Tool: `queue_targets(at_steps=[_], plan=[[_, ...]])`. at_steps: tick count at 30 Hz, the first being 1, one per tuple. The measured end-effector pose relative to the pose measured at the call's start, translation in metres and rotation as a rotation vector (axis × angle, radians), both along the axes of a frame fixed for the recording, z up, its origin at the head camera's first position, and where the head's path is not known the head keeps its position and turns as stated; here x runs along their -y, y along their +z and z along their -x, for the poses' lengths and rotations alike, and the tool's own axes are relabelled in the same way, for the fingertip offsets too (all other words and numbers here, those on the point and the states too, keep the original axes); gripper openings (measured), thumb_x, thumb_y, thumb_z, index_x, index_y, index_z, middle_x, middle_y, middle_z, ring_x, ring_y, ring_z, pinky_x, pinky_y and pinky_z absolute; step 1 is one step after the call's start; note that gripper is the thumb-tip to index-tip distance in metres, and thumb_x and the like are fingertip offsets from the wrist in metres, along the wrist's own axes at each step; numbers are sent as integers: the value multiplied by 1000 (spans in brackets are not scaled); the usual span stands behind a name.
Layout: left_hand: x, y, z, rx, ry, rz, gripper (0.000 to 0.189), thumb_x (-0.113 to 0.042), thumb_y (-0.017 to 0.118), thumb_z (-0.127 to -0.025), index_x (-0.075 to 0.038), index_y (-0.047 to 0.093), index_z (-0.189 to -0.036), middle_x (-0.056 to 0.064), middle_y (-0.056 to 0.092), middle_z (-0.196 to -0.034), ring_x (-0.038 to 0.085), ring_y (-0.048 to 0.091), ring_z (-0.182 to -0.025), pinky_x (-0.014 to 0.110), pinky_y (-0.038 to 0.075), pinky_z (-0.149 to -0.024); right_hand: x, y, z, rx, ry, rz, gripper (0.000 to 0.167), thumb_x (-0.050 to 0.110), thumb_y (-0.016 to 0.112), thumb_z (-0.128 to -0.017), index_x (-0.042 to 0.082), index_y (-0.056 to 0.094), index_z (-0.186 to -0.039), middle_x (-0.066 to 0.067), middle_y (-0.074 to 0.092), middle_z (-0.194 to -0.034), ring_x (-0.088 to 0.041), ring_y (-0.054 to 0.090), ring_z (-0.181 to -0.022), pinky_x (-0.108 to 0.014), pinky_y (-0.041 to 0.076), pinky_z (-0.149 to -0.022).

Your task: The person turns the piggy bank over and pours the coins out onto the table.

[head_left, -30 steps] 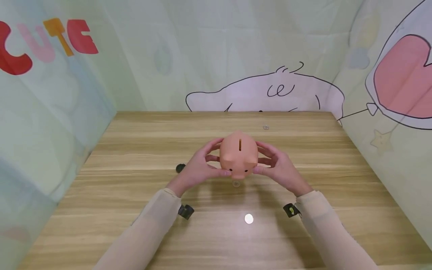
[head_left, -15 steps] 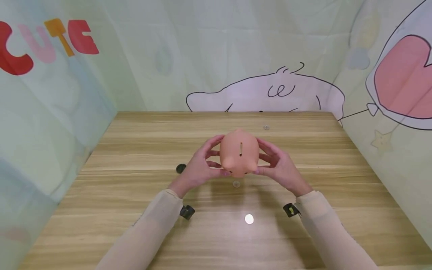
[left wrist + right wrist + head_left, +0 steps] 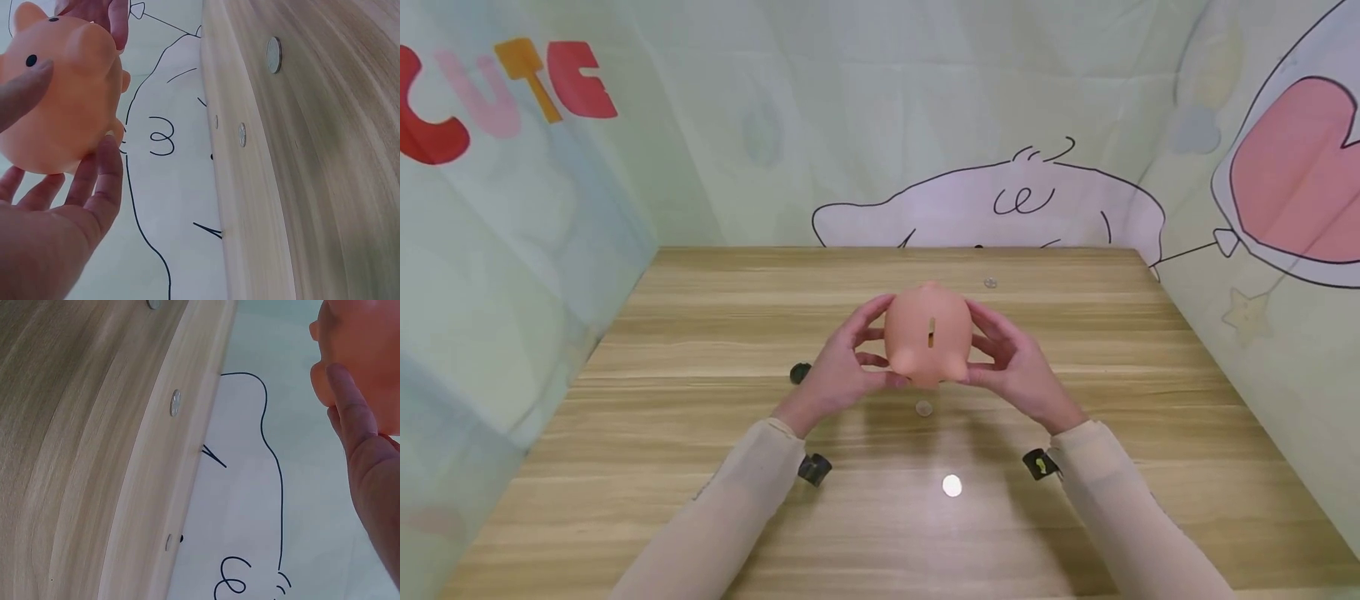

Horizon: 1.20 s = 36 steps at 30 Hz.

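Between both hands a pink piggy bank (image 3: 927,329) is held up over the wooden table, its coin slot towards the head camera and its face tipped down. My left hand (image 3: 837,367) grips its left side, thumb near one eye and fingers spread round the body, as the left wrist view also shows. On the other side my right hand (image 3: 1024,367) holds it the same way, thumb by the face. A coin (image 3: 924,408) lies on the table just in front of the pig, and another coin (image 3: 990,283) lies farther back.
A small round black thing (image 3: 801,373) sits beside the left wrist. Three coins show in the left wrist view, the nearest coin (image 3: 274,55) largest. The wooden table (image 3: 625,467) ends at printed cloth walls (image 3: 737,125). A bright light reflection (image 3: 952,486) shows between the forearms.
The piggy bank has tipped in the hands: its face and eyes have turned down out of the head view, and the slot faces the camera more. Both hands keep their hold.
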<state>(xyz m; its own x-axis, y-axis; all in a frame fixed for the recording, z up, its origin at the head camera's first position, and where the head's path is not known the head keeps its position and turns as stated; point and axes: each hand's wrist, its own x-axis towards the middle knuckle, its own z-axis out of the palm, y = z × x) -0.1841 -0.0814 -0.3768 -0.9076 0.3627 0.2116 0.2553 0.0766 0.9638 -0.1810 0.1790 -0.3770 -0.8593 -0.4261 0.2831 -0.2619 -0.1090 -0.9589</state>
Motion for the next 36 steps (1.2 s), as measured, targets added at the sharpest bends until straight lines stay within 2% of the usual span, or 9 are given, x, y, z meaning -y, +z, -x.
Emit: queue_targets(at_steps=[8,17,22,27,32,36], plan=[[0,0,2,-9,3,8,96,-4,89,-71,-28,40,-150,-8,40,-150,25,54,-118,43,55,-86,-1,4,1,3,-25,-44,89,-26,68,-77,1,30,-153,-11,29,-159,-41,43,-134,-38,54,-88],[1,3,4,23,-10,2,95,-4,89,-72,-29,41,-151,-7,39,-150,26,55,-114,42,55,-85,-5,4,3,-8,-57,-131,86,-8,76,-82,11,33,-154,-6,35,-157,-35,50,-129,-37,53,-91],[4,2,3,37,2,-1,93,-6,88,-74,-29,41,-151,-6,41,-150,28,55,-112,40,56,-83,-2,4,4,3,-59,-118,82,-6,76,-84,12,36,-153,-8,39,-155,-35,51,-127,-39,53,-90],[7,1,2,44,17,4,90,-9,88,-76,-28,41,-151,-5,43,-147,28,56,-107,38,57,-80,1,3,3,30,-68,-109,77,-6,72,-86,11,37,-153,-12,41,-153,-36,54,-124,-40,57,-82],[6,4,2,30,37,24,84,-17,87,-78,-28,43,-149,-1,47,-140,28,58,-104,39,57,-80,1,2,4,22,-111,-147,71,-1,71,-90,9,39,-152,-15,43,-151,-30,60,-113,-38,59,-74],[4,5,3,26,63,46,78,-23,84,-82,-25,45,-148,3,53,-132,26,59,-101,36,56,-80,3,4,5,24,-166,-191,63,4,69,-93,7,42,-150,-18,48,-145,-22,66,-96,-34,59,-68]])
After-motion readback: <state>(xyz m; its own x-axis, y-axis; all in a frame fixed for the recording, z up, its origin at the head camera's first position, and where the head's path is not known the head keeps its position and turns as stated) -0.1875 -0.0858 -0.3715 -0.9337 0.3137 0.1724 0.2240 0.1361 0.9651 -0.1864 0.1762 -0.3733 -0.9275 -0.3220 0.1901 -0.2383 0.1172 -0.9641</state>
